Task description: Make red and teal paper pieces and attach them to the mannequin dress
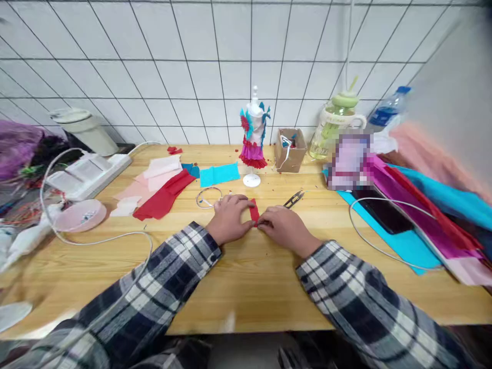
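Note:
A small red crepe paper strip (pixel 254 210) lies on the wooden table between my hands. My left hand (pixel 230 218) rests beside it, its index finger near the upper part and its thumb at the lower end. At that same lower end, the fingers of my right hand (pixel 282 225) are pinched together on the strip. Just beyond stands a small white dress form (pixel 254 123) dressed in blue, magenta and red pieces. Black thread snips (pixel 294 199) lie past my right hand. A thin looped cord (pixel 207 198) lies near my left hand.
Red sheet (pixel 165 197) and blue sheet (pixel 219 175) lie at the back left, near a power strip (pixel 96 177) and pink dish (pixel 80 215). A cardboard box (pixel 291 151), drink bottle (pixel 334 125), phone (pixel 382 210) and coloured sheets stand or lie right. White cables cross both sides.

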